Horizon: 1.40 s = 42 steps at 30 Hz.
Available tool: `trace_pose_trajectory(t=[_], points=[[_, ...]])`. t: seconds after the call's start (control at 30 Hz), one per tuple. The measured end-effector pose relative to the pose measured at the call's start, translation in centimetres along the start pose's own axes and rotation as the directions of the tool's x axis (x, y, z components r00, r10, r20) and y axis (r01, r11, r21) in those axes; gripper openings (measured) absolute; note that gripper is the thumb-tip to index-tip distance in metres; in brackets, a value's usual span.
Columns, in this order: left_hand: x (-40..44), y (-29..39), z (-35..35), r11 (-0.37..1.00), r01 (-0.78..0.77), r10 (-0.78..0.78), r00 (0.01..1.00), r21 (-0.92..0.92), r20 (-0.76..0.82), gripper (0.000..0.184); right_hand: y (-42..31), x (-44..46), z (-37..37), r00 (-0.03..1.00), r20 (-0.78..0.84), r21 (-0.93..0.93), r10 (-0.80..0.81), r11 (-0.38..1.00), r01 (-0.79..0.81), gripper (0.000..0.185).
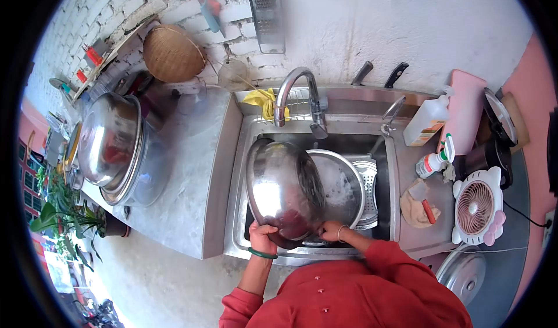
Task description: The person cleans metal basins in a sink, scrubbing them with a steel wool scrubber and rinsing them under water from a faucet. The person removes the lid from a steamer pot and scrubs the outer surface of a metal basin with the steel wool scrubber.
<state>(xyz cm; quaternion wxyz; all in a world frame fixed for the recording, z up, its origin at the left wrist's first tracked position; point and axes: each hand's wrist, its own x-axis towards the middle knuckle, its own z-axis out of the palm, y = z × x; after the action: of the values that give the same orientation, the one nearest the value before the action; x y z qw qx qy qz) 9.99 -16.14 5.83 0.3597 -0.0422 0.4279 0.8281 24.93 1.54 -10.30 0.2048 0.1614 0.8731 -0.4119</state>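
Note:
A large metal bowl (pixel 279 182) is held tilted over the left part of the sink, its outside towards the camera. My left hand (pixel 264 238), with a green bangle at the wrist, grips the bowl's lower left edge. At its lower right edge is my right hand (pixel 331 231), fingers closed around the rim, partly hidden by the bowl. Behind and right of it, a round metal basin (pixel 340 182) with some suds or water rests in the sink (pixel 393 200). The chrome faucet (pixel 295 75) arches above the bowl.
Stacked metal bowls (pixel 110 139) stand on the left counter (pixel 189 171). Right of the sink are a spray bottle (pixel 430 164), a white jug (pixel 427 120), a cloth (pixel 414 206) and a pink-and-white fan (pixel 478 207). A yellow cloth (pixel 263 101) lies behind the sink.

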Motion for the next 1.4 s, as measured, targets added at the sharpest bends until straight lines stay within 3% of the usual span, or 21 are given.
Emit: trace_pose_trajectory(t=[0.1,0.13,0.17,0.23,0.27,0.3,0.33,0.4,0.43,0.5,0.63,0.73,0.77,0.87,0.93,1.03,1.07,1.1,1.13,1.2,1.4], points=[[0.1,-0.6,3.0,0.995,0.052,-0.051,0.999,0.081,-0.017,0.035,2.2,-2.7,-2.6,0.921,-0.299,0.217,0.251,0.958,-0.19,0.018],[0.4,-1.2,3.1,0.992,0.064,-0.066,0.998,0.109,0.014,0.036,3.6,-3.2,-3.0,0.873,-0.314,0.436,0.373,0.873,-0.216,0.016],[0.7,-1.7,3.2,0.987,0.075,-0.083,0.996,0.139,0.046,0.038,5.0,-3.6,-3.7,0.818,-0.3,0.635,0.49,0.743,-0.213,0.014],[0.7,-2.1,3.9,0.979,0.107,-0.122,0.989,0.174,0.078,0.038,9.5,-3.4,-5.2,0.812,-0.414,0.709,0.412,0.706,0.004,0.013],[0.7,-2.3,4.2,0.967,0.139,-0.162,0.982,0.212,0.094,0.039,2.8,-6.5,-10.0,0.78,-0.089,0.994,0.619,0.105,0.03,0.013],[0.7,-2.5,4.3,0.967,0.139,-0.164,0.981,0.212,0.105,0.039,1.0,-7.1,-11.9,0.77,-0.156,0.987,0.619,0.067,0.146,0.012],[0.7,-2.8,4.4,0.963,0.134,-0.163,0.981,0.234,0.109,0.037,-1.0,-7.5,-13.4,0.766,-0.329,0.942,0.552,0.132,0.309,0.013],[0.8,-3.6,4.1,0.958,0.128,-0.162,0.98,0.257,0.118,0.035,-4.9,-6.9,-15.4,0.598,-0.699,0.711,0.393,0.479,0.516,0.014],[1.0,-4.1,3.7,0.956,0.136,-0.171,0.978,0.259,0.118,0.033,-7.5,-7.0,-16.4,0.548,-0.788,0.588,0.281,0.609,0.532,0.014],[0.7,-4.3,3.4,0.955,0.137,-0.174,0.977,0.264,0.12,0.03,-12.9,-7.5,-17.6,0.335,-0.935,0.045,-0.119,0.895,0.443,0.011],[0.1,-3.6,3.1,0.965,0.116,-0.149,0.98,0.237,0.128,0.029,-18.3,-6.1,-14.3,0.346,-0.713,-0.572,-0.61,0.791,0.217,0.029],[0.3,-3.1,1.9,0.96,0.107,-0.137,0.986,0.259,0.097,0.031,-15.6,-2.4,-15.6,0.299,-0.792,-0.489,-0.532,0.846,0.21,0.031],[0.1,-3.3,1.7,0.96,0.107,-0.135,0.986,0.257,0.094,0.031,-14.0,-1.1,-16.9,0.403,-0.839,-0.276,-0.364,0.925,0.261,0.031],[0.5,-3.6,1.3,0.973,0.091,-0.111,0.99,0.212,0.084,0.034,-8.4,1.2,-19.3,0.605,-0.781,0.241,0.156,0.969,0.061,0.037],[1.1,-4.4,-0.1,0.967,0.052,-0.069,0.996,0.249,0.059,0.036,-6.7,0.0,-18.4,0.703,-0.659,0.315,0.268,0.947,-0.066,0.039],[0.8,-3.8,-0.6,0.969,0.066,-0.08,0.996,0.238,0.048,0.031,-2.9,-0.7,-13.7,0.726,-0.609,0.585,0.321,0.799,0.138,0.036],[0.5,-3.5,-0.6,0.97,0.079,-0.092,0.995,0.23,0.046,0.032,-2.4,-1.4,-13.2,0.818,-0.345,0.883,0.46,0.454,0.117,0.033],[0.7,-3.6,-1.0,0.969,0.081,-0.093,0.995,0.232,0.043,0.032,-1.7,-1.9,-12.7,0.884,-0.043,0.999,0.465,0.019,0.038,0.031],[1.0,-3.8,-1.7,0.974,0.084,-0.097,0.994,0.212,0.048,0.033,-0.9,-2.5,-12.2,0.884,-0.039,0.999,0.466,0.013,0.037,0.031],[1.5,-4.0,-2.7,0.977,0.083,-0.1,0.992,0.199,0.078,0.036,0.2,-3.7,-11.9,0.952,0.101,0.873,0.289,-0.484,0.054,0.036],[1.5,-4.0,-3.0,0.976,0.06,-0.072,0.996,0.209,0.052,0.033,-1.8,-8.2,-17.2,0.976,-0.146,0.83,0.164,-0.517,0.211,0.07]])
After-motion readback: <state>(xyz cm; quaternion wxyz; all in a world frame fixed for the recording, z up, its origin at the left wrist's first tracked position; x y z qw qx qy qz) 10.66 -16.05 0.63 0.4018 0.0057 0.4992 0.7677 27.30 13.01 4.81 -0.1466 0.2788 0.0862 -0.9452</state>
